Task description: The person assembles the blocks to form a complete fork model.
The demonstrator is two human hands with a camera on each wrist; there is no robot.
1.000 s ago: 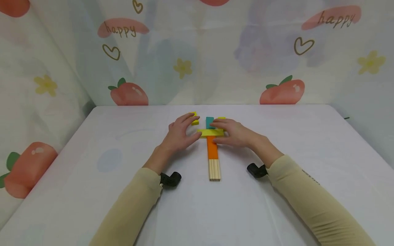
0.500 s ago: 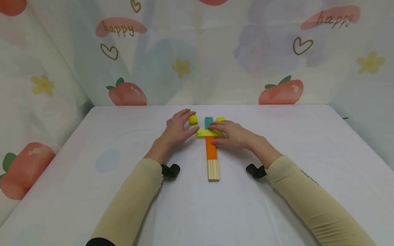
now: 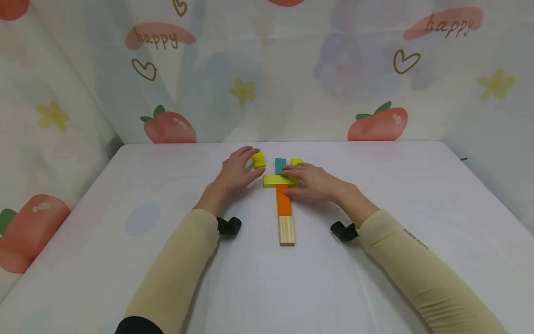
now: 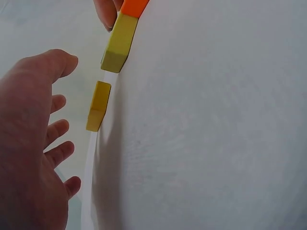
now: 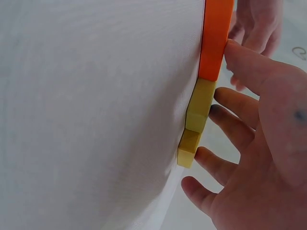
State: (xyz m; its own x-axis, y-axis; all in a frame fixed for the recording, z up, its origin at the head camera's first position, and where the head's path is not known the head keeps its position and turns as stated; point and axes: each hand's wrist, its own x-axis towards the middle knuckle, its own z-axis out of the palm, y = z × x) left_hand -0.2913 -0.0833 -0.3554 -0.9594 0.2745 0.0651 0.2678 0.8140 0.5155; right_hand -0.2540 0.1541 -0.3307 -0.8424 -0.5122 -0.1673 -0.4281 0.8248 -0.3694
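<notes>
In the head view, my left hand (image 3: 236,169) is beside a small yellow block (image 3: 258,160), thumb and fingers spread around its near-left side. In the left wrist view that yellow block (image 4: 99,106) shows apart from the thumb. My right hand (image 3: 314,182) lies over a long yellow block (image 3: 271,181) set crosswise. Its thumb touches the orange block (image 3: 283,205) below, and its fingers partly cover a teal block (image 3: 280,164) and another yellow block (image 3: 296,161). In the right wrist view its fingers are loosely bent against the yellow block (image 5: 200,103).
A plain wooden block (image 3: 286,231) lies end to end with the orange one, towards the person. Black wrist cameras hang at the left cuff (image 3: 229,226) and the right cuff (image 3: 344,231). White cloth (image 3: 250,283) covers the table, and a patterned curtain (image 3: 267,102) stands behind it.
My left hand has drawn a little left and farther back, its thumb leaving the long yellow block for the small yellow block's near edge. The right hand stays nearly still. The head view shifts slightly.
</notes>
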